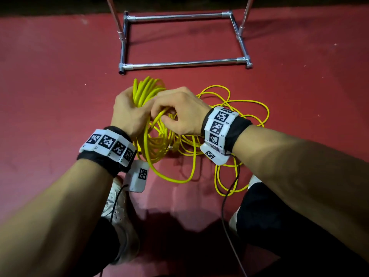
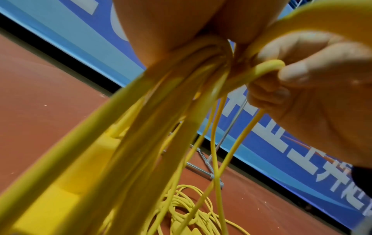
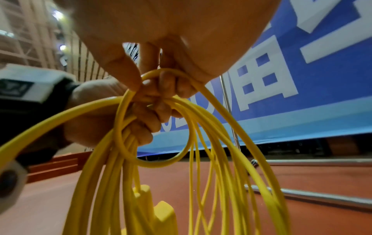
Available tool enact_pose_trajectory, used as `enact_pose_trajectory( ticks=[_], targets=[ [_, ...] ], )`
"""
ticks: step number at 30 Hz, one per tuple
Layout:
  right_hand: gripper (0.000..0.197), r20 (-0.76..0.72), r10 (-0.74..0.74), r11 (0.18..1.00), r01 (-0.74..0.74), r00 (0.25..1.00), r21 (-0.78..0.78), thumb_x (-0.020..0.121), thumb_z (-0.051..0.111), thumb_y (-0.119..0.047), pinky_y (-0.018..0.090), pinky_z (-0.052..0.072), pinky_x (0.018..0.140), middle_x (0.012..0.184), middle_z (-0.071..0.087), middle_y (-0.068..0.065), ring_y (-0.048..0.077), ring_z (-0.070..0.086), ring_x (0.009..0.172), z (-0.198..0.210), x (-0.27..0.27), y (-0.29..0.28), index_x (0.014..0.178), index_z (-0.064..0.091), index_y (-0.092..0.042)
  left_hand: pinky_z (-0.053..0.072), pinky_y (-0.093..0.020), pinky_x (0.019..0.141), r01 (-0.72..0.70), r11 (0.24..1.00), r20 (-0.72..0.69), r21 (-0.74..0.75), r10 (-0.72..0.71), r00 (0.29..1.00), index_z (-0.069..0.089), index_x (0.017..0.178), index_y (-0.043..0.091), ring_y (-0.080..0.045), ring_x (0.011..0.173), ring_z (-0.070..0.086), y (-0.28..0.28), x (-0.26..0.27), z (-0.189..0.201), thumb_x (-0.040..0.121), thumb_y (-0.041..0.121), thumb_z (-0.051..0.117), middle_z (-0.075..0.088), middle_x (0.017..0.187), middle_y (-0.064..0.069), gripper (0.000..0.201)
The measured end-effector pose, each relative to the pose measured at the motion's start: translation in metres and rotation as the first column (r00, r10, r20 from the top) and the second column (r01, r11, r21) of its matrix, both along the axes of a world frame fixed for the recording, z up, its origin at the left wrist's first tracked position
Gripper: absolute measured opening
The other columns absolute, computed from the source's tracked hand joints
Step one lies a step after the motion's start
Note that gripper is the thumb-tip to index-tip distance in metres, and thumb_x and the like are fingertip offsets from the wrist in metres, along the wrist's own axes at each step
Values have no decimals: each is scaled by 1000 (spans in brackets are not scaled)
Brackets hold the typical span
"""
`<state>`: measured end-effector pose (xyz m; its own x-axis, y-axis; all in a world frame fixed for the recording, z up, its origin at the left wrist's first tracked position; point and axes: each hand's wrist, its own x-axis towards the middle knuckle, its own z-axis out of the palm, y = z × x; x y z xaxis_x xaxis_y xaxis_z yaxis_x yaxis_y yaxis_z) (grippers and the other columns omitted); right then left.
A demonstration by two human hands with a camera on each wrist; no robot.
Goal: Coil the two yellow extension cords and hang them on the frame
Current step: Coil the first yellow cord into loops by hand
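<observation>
My left hand grips a bunch of yellow cord coils held above the red floor. My right hand is against it and pinches one strand of the same cord. In the right wrist view its fingers curl round a small loop beside the left hand. The left wrist view shows the coil bundle hanging from my palm. A yellow plug block dangles among the loops. Loose yellow cord lies tangled on the floor to the right. The chrome frame stands just beyond.
The frame's base bars lie on the red floor, with its uprights rising at the back. A blue banner runs along the far wall. My white shoes and dark trouser legs are below, and thin black wrist cables hang down.
</observation>
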<state>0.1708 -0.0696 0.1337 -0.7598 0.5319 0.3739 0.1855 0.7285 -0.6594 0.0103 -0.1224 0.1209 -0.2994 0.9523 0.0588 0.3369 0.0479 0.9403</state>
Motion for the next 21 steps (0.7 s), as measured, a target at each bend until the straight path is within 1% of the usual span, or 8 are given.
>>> enact_pose_trajectory(
  ticks=[2, 4, 5, 7, 10, 13, 16, 21],
  targets=[
    [31, -8, -11, 990, 10, 1000, -138, 71, 65, -2, 18, 43, 62, 73, 64, -7, 14, 48, 54, 5, 2, -2, 100, 54, -6, 42, -26, 58, 46, 999, 24, -8, -46, 999, 59, 77, 13, -8, 64, 45, 1, -5, 0, 81, 29, 74, 56, 66, 8, 22],
    [36, 10, -17, 988, 18, 1000, -154, 72, 72, -6, 20, 46, 67, 71, 68, -10, 19, 54, 60, 7, 1, 0, 99, 47, -7, 45, -35, 64, 83, 996, 71, -27, -81, 994, 62, 84, 13, -14, 70, 51, 1, -11, 0, 79, 38, 76, 61, 75, -1, 30],
    [36, 34, -31, 990, 35, 999, -133, 74, 76, -12, 22, 47, 70, 69, 68, -13, 15, 55, 62, 7, 1, 3, 96, 48, -8, 47, -36, 65, 101, 994, 100, -34, -97, 990, 64, 86, 16, -15, 71, 54, 0, -11, 1, 79, 42, 77, 64, 77, -1, 30],
    [35, 96, -111, 988, 120, 989, -93, 76, 82, -31, 15, 40, 66, 58, 59, -25, 7, 47, 56, 7, 3, 10, 87, 54, -13, 50, -29, 61, 127, 991, 192, -43, -117, 974, 68, 92, 20, -12, 66, 59, 0, -9, 3, 82, 37, 79, 69, 75, 4, 23],
    [37, 154, -223, 971, 233, 963, -50, 77, 79, -49, 13, 29, 57, 53, 50, -16, 9, 40, 55, 4, 12, 23, 75, 60, -16, 51, -25, 57, 155, 983, 396, -96, -105, 912, 66, 103, 5, -15, 61, 62, 0, -4, 6, 77, 19, 73, 68, 73, -1, 30],
    [30, 161, -215, 972, 228, 963, -62, 82, 74, -45, 21, 33, 57, 54, 50, -4, 9, 40, 54, 3, 17, 27, 78, 67, -16, 55, -31, 65, 211, 971, 452, -112, -139, 881, 62, 111, -1, -23, 71, 64, -2, -7, 3, 72, 7, 67, 67, 85, -12, 40],
    [20, 26, -216, 956, 217, 976, -199, 83, 71, -37, 24, 36, 57, 59, 54, 3, 7, 42, 57, 3, 18, 30, 77, 67, -18, 56, -39, 74, 182, 976, 497, -115, -102, 862, 62, 113, -5, -31, 81, 64, -3, -9, 1, 71, 4, 69, 66, 95, -18, 43],
    [10, -169, -279, 941, 234, 946, -243, 81, 72, -17, 20, 31, 57, 59, 49, -9, 0, 38, 57, 16, 28, 45, 74, 66, -14, 54, -27, 55, 22, 993, 402, -113, 26, 915, 62, 90, 2, -14, 57, 64, 2, -15, -1, 84, -1, 67, 68, 71, -4, 8]
  ],
)
